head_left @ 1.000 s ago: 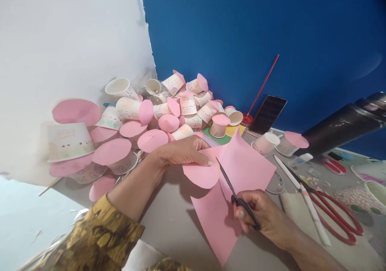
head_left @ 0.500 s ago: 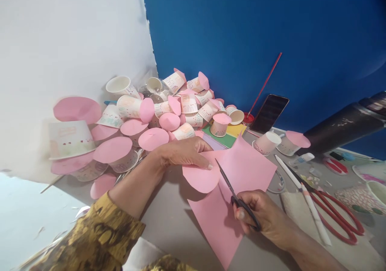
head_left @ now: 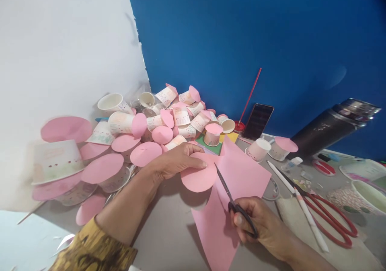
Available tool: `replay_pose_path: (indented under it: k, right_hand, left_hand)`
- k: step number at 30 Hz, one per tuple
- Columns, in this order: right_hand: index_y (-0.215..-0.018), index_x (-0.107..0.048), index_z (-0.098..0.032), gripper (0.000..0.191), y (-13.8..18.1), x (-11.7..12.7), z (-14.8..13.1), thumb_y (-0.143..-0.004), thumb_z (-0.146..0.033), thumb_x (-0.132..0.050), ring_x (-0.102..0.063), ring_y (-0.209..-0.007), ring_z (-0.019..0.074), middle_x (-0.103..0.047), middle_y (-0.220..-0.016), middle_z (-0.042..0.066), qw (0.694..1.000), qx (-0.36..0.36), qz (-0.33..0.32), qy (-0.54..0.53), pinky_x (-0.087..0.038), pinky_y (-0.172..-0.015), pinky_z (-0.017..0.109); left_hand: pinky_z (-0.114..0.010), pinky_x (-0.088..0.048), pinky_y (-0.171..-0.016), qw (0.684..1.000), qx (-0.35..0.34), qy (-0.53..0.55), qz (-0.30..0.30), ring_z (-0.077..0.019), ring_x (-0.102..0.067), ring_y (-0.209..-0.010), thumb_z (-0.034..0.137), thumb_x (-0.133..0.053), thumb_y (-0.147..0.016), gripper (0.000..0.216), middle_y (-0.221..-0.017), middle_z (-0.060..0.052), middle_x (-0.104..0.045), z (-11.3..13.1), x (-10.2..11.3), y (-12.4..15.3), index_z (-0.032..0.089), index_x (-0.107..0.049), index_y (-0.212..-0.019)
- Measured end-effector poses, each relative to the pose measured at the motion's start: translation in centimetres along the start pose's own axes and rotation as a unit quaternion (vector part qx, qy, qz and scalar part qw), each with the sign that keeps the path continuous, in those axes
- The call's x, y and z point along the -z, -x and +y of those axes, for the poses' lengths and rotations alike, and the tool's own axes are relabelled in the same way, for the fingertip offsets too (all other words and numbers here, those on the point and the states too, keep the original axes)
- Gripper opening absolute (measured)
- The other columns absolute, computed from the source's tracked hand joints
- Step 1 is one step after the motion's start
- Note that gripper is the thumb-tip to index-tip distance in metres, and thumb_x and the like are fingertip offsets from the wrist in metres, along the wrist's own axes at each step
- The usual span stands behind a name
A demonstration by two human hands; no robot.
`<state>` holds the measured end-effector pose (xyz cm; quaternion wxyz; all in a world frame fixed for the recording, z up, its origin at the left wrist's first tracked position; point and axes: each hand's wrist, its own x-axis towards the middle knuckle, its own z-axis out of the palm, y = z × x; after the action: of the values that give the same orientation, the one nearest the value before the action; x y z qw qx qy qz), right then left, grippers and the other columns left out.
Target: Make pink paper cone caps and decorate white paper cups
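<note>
Between the thumb and fingers of my left hand (head_left: 181, 160) is pink paper (head_left: 199, 178), whose near side has a rounded cut edge. The rest of the pink sheet (head_left: 244, 174) spreads right and hangs toward me in a long strip. My right hand (head_left: 256, 222) grips black-handled scissors (head_left: 226, 188), thumb and fingers in the loops. Their blades look nearly closed and lie along the rounded part's right edge, pointing away from me. Whether the tips are in the paper I cannot tell.
Paper cups (head_left: 181, 116) with pink discs are heaped at the back left. A phone (head_left: 258, 120) leans on the blue wall beside a red stick (head_left: 251, 94). Right are a black flask (head_left: 325, 130), white pencils (head_left: 312, 222), red-handled scissors (head_left: 334, 218) and a glue bottle (head_left: 291, 163).
The view has tilted up and shifted right, so the cups appear lower and further left. Both hands keep their holds; the pink paper has turned slightly against the scissors.
</note>
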<state>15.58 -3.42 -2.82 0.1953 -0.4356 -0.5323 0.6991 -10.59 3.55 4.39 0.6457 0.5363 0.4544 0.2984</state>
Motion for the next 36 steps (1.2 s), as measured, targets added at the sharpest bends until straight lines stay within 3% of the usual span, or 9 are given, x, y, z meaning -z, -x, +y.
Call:
replay_pose_path:
  k: [18,29,36]
  right_hand:
    - [-0.077,-0.063,-0.013,0.07,0.1,-0.8,-0.5,-0.072,-0.082,-0.07,-0.043,-0.05,0.0074,-0.056,-0.057,0.0,0.997,0.045,-0.035,-0.044,-0.031,-0.051,0.022]
    - [-0.072,-0.058,-0.016,0.07,0.0,-0.9,-0.5,-0.065,-0.084,-0.073,-0.035,-0.046,0.0061,-0.051,-0.052,-0.003,0.999,0.019,-0.011,-0.038,-0.024,-0.046,0.022]
    - [-0.071,-0.054,-0.016,0.066,0.0,-0.8,-0.2,-0.068,-0.078,-0.076,-0.032,-0.045,0.0044,-0.045,-0.05,-0.006,0.998,0.021,-0.008,-0.055,-0.022,-0.046,0.021]
  left_hand:
    - [-0.023,-0.04,-0.056,0.996,0.019,0.067,-0.047,-0.0133,-0.059,-0.063,0.028,-0.082,-0.066,0.024,-0.073,-0.004,-0.069,-0.9,-0.2,-0.6,0.011,-0.076,-0.082]
    - [-0.021,-0.038,-0.052,0.992,0.004,0.108,-0.065,-0.0105,-0.057,-0.06,0.022,-0.083,-0.066,0.012,-0.068,-0.001,-0.068,-0.8,-0.5,-0.6,0.014,-0.076,-0.072]
    - [-0.02,-0.037,-0.05,0.993,0.009,0.097,-0.061,-0.0106,-0.057,-0.058,0.022,-0.083,-0.066,0.012,-0.065,-0.001,-0.068,-0.7,-0.4,-0.5,0.014,-0.076,-0.072]
